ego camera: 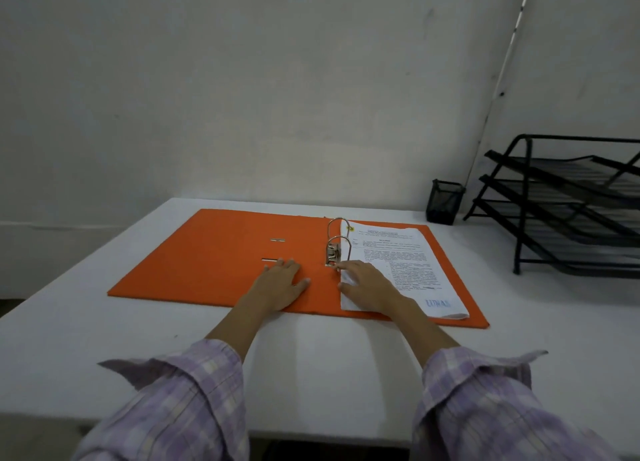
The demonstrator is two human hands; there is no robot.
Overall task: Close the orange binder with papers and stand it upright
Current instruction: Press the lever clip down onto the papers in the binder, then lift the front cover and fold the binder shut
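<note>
the right hand [369, 282] lies palm down on the stack of papers [408, 270], fingers stretched toward the metal ring mechanism [334, 251], fingertips just at its near end; it grasps nothing, only presses flat. whether a fingertip actually touches the lever i cannot tell. the left hand [282, 280] is spread flat too, fingers apart, resting on the bare inside of the orange binder [207, 260] just left of the spine area, holding nothing.

the binder lies wide open and flat on the white table [69, 339], its left cover empty apart from two small metal slots, its right cover carrying the printed sheets threaded on the two arched rings. the near corner of the papers shows a blue stamp or logo, too blurred to read.

both forearms come out of loose lilac checked sleeves [180, 401] at the near edge of the table.

further right, well apart from the binder, a small black mesh pen cup [445, 201] stands by the wall, and beside it a black three-tier wire tray rack [568, 204].
</note>
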